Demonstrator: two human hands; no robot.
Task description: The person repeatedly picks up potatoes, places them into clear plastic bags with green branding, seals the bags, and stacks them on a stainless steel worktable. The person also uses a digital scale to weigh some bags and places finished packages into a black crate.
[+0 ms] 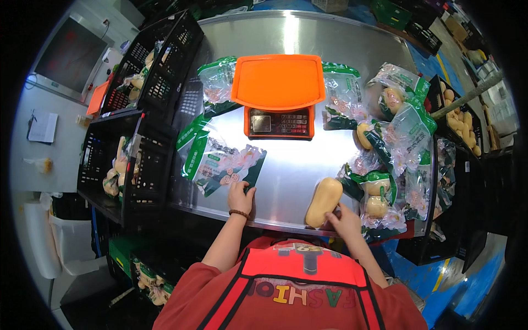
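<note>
My left hand (240, 199), with a beaded bracelet at its wrist, pinches the lower dark green edge of a flat printed plastic bag (220, 159). At the table's near edge, my right hand (345, 220) holds a thick, pale lotus root segment (324, 202) by its lower right side. Part of that grip is hidden. Beyond both hands stands an orange digital scale (279, 121) with a bare orange tray (278, 82). Right of the root lies a filled bag (377, 202) with pale root pieces showing through.
More printed bags (412, 132) overlap on the right of the steel table (284, 165); another lotus root (364, 135) lies among them. Black crates (150, 165) with bagged roots stand along the left. A black crate (478, 128) of loose roots is at far right.
</note>
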